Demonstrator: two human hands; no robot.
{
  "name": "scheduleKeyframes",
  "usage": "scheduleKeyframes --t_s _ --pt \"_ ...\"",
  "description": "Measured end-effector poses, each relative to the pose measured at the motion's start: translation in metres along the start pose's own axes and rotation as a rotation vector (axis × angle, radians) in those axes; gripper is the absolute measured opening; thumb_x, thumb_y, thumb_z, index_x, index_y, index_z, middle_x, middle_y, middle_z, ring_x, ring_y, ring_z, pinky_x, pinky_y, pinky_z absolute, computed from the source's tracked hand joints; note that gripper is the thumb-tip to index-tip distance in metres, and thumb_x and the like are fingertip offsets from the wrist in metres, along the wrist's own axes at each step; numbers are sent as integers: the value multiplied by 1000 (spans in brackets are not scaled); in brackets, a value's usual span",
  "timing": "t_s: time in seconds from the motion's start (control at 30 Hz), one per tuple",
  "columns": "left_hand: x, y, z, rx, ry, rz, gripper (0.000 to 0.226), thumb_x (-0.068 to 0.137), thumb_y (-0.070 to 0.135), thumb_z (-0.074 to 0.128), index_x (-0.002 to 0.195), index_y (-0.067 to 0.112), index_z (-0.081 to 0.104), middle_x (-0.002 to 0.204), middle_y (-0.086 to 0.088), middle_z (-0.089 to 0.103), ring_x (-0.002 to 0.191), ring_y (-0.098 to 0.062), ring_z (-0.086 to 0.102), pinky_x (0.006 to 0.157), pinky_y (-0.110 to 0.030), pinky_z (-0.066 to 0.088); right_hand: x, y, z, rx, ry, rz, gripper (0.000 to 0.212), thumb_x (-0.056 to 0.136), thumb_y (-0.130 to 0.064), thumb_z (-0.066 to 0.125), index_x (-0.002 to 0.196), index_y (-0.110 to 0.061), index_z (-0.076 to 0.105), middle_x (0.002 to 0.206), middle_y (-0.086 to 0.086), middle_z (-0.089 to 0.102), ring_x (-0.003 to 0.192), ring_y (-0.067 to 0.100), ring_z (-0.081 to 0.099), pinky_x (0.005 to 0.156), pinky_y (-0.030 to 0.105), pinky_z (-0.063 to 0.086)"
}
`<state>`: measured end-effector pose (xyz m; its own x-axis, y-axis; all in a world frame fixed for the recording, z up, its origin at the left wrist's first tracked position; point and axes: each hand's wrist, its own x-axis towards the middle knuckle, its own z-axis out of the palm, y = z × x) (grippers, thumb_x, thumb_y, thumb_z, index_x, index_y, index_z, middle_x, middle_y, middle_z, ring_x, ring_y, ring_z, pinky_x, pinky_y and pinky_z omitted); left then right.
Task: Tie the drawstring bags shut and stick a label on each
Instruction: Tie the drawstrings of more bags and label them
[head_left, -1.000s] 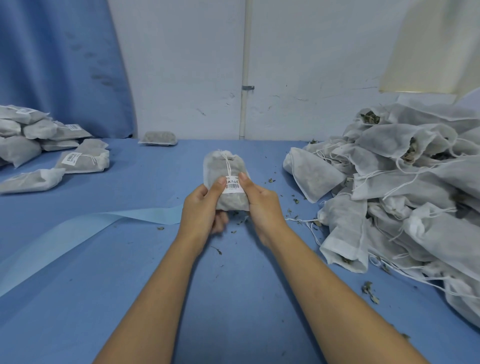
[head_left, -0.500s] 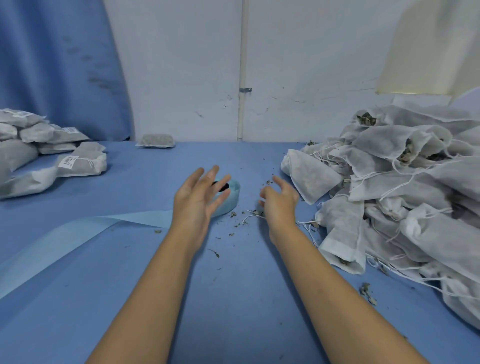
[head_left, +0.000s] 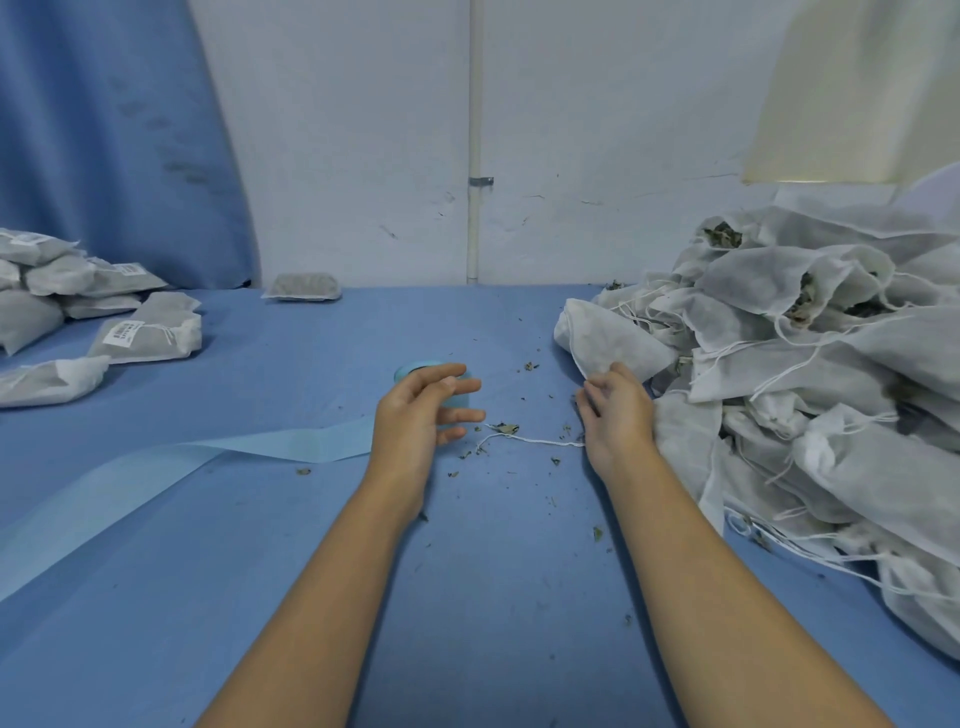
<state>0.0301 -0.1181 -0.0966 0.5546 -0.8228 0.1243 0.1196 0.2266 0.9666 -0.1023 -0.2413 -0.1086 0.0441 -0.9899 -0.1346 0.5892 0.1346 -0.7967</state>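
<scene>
A big heap of untied white drawstring bags (head_left: 810, 374) with dried herbs fills the right side of the blue table (head_left: 467, 597). My right hand (head_left: 617, 415) is at the heap's left edge. Its loosely curled fingers touch the near edge of one untied bag (head_left: 608, 340). My left hand (head_left: 426, 410) hovers with spread fingers and holds nothing, just over a light blue label roll (head_left: 415, 370). The roll's backing strip (head_left: 208, 460) trails off to the left. Tied, labelled bags (head_left: 148, 338) lie stacked at the far left.
A loose white string (head_left: 530, 440) and herb crumbs lie on the table between my hands. One filled bag (head_left: 303, 286) sits alone at the back by the white wall. A blue curtain hangs at the back left.
The labelled bag that both hands held a second ago has left them. Both hands opened. My right hand moved right to the heap of untied bags, and my left hand stayed over the roll.
</scene>
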Motion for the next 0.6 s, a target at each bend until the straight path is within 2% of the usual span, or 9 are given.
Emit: scheduleKeyframes --t_s 0.03,0.1,0.13,0.17,0.27,0.33,0.47,0.53,0.6 --pt "1 -1 -1 1 8 -4 18 91 10 50 91 17 66 87 1 74 61 -12 68 51 -15 49 1 0 -1 25 1 -4 32 88 8 41 79 -23 44 84 -4 39 80 9 45 75 18 44" --pt "3 -2 -2 6 22 -11 20 91 9 49 88 18 67 84 1 74 59 -12 68 51 -15 49 0 1 1 57 4 -21 32 88 10 41 109 -9 56 104 2 48 96 11 52 84 19 46" --pt "3 -3 -2 7 27 -14 21 90 7 49 87 18 67 83 1 74 58 -11 67 50 -15 49 -1 2 2 65 25 -26 36 89 10 41 121 -1 53 109 4 50 97 11 54 85 20 47" --pt "3 -3 -2 4 34 -18 22 90 6 49 86 18 67 83 1 74 57 -11 66 50 -14 49 -2 3 3 70 45 -29 35 89 8 43 122 3 53 107 5 52 89 10 55 81 20 49" --pt "3 -4 -1 -1 63 -18 20 91 5 49 87 16 65 88 0 71 55 -8 65 49 -14 48 -8 3 5 92 12 13 16 91 0 49 100 3 62 84 2 57 61 10 48 54 13 47" --pt "4 -4 1 -5 103 -3 13 92 10 51 97 14 62 96 0 67 57 -7 65 49 -15 49 -10 4 5 17 -55 48 17 90 -3 47 83 -4 63 84 1 63 51 9 42 44 15 39" --pt "2 -4 3 -34 115 45 36 92 28 56 125 20 46 109 3 58 59 -7 66 48 -19 51 -15 8 8 -303 -114 12 19 85 -9 46 74 -8 62 76 -3 66 44 9 32 38 16 25" --pt "2 -5 2 46 110 81 38 91 24 58 127 19 48 106 2 61 59 -7 65 50 -22 52 -18 9 10 -416 -109 -29 24 83 -11 47 68 -11 67 65 -2 59 45 10 31 40 17 26" --pt "3 -8 1 210 134 124 28 90 14 58 117 11 60 93 0 67 61 -8 66 57 -26 55 -21 10 12 -450 -120 -60 25 83 -11 49 68 -14 69 61 1 51 47 10 34 43 17 29"
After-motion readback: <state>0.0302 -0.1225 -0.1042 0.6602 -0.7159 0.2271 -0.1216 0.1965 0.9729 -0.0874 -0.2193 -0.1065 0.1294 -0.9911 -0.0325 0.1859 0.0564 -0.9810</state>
